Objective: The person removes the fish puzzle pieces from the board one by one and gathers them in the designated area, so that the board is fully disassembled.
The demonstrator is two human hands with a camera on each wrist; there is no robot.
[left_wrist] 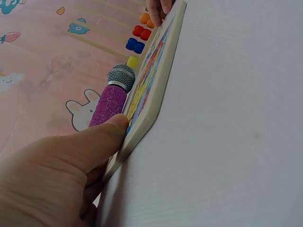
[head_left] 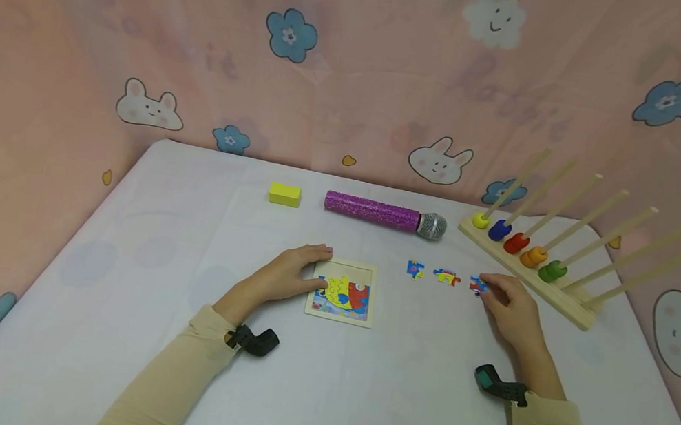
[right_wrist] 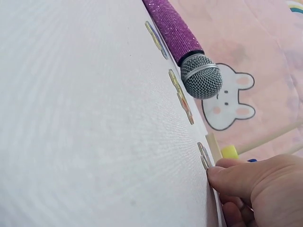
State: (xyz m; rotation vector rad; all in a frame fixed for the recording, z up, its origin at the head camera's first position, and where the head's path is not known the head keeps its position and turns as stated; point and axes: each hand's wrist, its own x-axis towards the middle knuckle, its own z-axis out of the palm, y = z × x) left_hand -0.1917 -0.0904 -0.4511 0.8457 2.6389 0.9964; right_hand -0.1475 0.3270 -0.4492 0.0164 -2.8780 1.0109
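A square wooden jigsaw puzzle board [head_left: 339,315] lies on the white table, partly filled with a yellow, red and blue picture. My left hand [head_left: 285,274] grips its left side, thumb over the edge and fingers by the upper left corner; the left wrist view shows the thumb [left_wrist: 102,139] on the board. To the right, two loose puzzle pieces, one blue [head_left: 415,269] and one yellow and red [head_left: 446,277], lie in a row with a third, red and blue piece [head_left: 477,286]. My right hand [head_left: 513,312] pinches that third piece at its right edge, low at the table.
Behind the board lie a yellow block [head_left: 285,195] and a purple glittery microphone [head_left: 378,213]. At the right stands a wooden rack [head_left: 579,316] with upright rods and coloured beads. A pink patterned cloth [head_left: 353,89] hangs behind the table.
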